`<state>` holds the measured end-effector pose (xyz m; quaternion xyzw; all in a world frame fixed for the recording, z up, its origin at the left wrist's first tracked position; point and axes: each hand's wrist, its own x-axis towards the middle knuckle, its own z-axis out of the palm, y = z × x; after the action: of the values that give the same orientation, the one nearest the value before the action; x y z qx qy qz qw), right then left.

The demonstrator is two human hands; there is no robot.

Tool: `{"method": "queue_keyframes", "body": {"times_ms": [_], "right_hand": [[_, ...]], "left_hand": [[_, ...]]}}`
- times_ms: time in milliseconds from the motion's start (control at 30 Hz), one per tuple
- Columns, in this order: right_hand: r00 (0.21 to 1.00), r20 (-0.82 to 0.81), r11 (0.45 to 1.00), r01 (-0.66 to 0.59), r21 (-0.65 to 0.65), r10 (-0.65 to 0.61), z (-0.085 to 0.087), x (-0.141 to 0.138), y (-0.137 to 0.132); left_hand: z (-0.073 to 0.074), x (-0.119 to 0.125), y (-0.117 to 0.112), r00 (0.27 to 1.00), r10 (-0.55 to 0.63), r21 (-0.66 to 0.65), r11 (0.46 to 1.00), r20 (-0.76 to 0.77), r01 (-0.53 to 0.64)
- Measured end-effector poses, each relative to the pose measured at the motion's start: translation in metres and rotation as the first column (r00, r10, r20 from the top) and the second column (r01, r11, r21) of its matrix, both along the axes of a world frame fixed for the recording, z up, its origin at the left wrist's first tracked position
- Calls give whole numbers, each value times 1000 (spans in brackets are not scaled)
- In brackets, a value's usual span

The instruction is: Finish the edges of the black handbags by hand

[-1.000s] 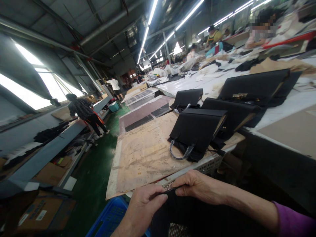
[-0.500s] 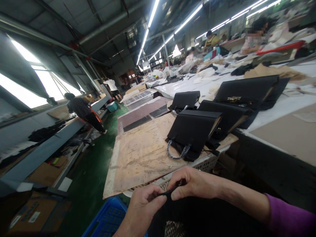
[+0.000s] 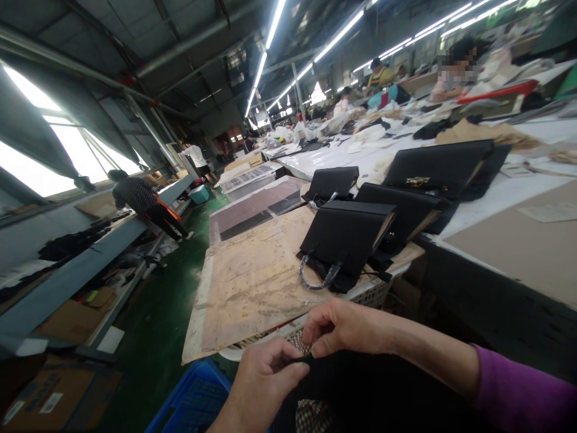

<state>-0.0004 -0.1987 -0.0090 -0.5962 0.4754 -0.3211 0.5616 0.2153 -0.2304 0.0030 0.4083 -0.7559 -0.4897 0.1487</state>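
My left hand [image 3: 273, 376] is closed at the bottom centre, thumb and forefinger pinching the edge of a black piece of material [image 3: 300, 359]. Just right of it, my right hand [image 3: 347, 331] has its fingers curled and its thumb pressed near that same edge; its grip is partly hidden. The rest of the piece merges into the dark area below, so its full shape is unclear. Checked fabric [image 3: 313, 416] shows underneath. Beyond my hands, a black handbag [image 3: 349, 237] with a plastic-wrapped handle [image 3: 306, 276] lies on a worn tan board [image 3: 243, 288].
More black handbags [image 3: 437, 165] lie behind and to the right, one with a gold clasp. A blue crate [image 3: 189, 391] stands low on the left. A person [image 3: 135, 195] bends over a long bench [image 3: 85, 261] across the green floor [image 3: 180, 288]. Other people work at cluttered tables farther back.
My right hand's fingers have shifted slightly up and left on the black edge. My left hand keeps its pinch. The view has turned a little to the right.
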Motion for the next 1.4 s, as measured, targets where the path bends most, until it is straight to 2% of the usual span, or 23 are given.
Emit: {"method": "queue_keyframes", "body": {"times_ms": [133,267,333,433,600,800,900,1000,1100,1233,1333,1400], "right_hand": [[991,130,998,-26,63,18,3,-19,12],[947,321,982,-56,178,-4,5,-32,21],[940,340,974,-47,222,-32,4,-32,22],[965,256,977,-6,213,-50,4,-26,19],[997,65,996,26,91,-32,2,-8,5],[985,-164,995,46,-83,-59,0,21,-11],[986,-164,997,-11,-80,-2,-3,18,-15],[988,-137,995,-81,-59,73,-3,1,-11],[985,-145,994,-98,-49,90,1,-21,4],[990,-140,1000,-21,15,23,7,-46,42],[991,-91,979,117,166,-103,7,-57,85],[945,-221,938,285,200,-240,0,-58,117]], "left_hand": [[1,-2,0,1000,-16,44,999,8,16],[3,0,-2,1000,0,87,996,-20,1],[4,2,-3,1000,4,101,995,-31,-1],[5,4,-4,999,21,109,994,-34,-17],[6,5,-2,999,7,71,997,-32,-5],[1,4,-3,995,-4,114,993,-99,16],[2,8,-4,997,9,117,993,-75,0],[3,10,-6,998,23,157,988,-51,-14],[4,10,-8,999,29,176,984,-41,-21],[2,13,-14,1000,19,136,991,-16,-17],[-2,18,-19,1000,-22,106,994,16,20],[-3,19,-23,996,-83,58,995,42,80]]}}
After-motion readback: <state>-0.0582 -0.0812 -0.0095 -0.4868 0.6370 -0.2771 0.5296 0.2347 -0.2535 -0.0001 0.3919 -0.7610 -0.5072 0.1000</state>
